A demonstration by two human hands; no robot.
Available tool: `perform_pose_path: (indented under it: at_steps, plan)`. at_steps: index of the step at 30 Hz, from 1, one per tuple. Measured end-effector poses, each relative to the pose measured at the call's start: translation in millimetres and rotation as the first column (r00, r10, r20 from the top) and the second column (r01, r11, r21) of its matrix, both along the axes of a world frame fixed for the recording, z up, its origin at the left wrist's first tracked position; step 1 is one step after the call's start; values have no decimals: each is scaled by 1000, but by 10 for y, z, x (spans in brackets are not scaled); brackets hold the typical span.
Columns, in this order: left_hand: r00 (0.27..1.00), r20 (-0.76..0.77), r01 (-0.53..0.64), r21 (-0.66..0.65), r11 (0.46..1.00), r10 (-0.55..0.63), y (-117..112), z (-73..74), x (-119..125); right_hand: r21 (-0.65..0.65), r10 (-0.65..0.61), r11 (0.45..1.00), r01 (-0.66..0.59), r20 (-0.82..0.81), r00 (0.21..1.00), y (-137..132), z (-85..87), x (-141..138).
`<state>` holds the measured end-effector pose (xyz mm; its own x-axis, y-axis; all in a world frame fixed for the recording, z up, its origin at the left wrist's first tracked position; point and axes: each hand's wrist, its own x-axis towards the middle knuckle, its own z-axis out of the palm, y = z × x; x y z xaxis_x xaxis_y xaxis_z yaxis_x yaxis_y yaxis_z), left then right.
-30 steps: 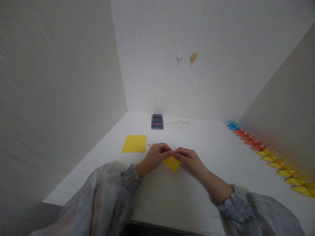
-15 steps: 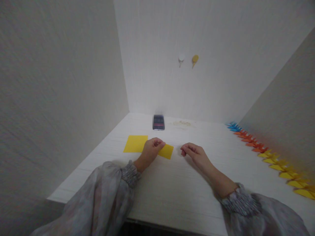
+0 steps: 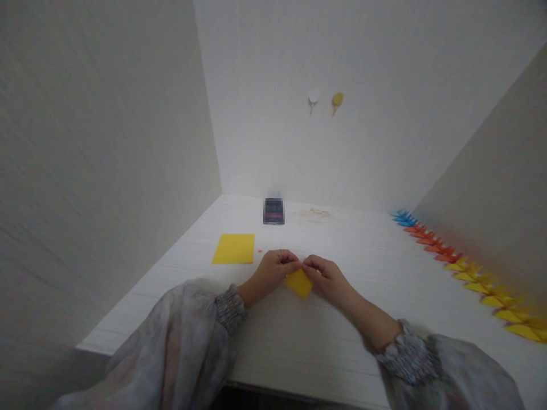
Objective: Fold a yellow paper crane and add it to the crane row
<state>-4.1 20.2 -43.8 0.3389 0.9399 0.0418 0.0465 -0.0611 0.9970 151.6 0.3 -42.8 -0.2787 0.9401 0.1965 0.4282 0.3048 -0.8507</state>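
Between my two hands is a small piece of yellow paper, tilted with one corner pointing down toward me. My left hand pinches its upper left edge between thumb and fingers. From the other side my right hand pinches the paper near its upper corner, so the two thumbs almost meet. My fingers hide the paper's top edge. To the left of my left hand, a flat yellow paper square lies on the table, apart from the hand.
A dark phone-like object, blurred out, stands at the back. Folded paper cranes in blue, orange and yellow line the right wall. Two hooks are on the back wall. A tiny orange scrap lies on the white table.
My right hand has moved left and taken hold of the small yellow paper. The paper, in my left hand, has shifted toward me and turned, off the yellow square.
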Motion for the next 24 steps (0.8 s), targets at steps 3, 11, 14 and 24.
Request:
perform_pose_path:
  at_steps: [3,11,14,24]
  plan:
    - [999,46,3,3,1000,-3,-4,-12,12,-10,5,1000,-6,-26,1000,-7,16,-17]
    - [987,55,-153,56,987,150,59,9,-59,-28,-19,999,15,-145,989,31,65,127]
    - [970,44,-243,54,969,241,103,21,-105,2,-85,996,87,-176,981,57,81,224]
    - [997,43,-58,44,997,56,27,2,-18,-40,-20,999,15,-138,990,27,-37,26]
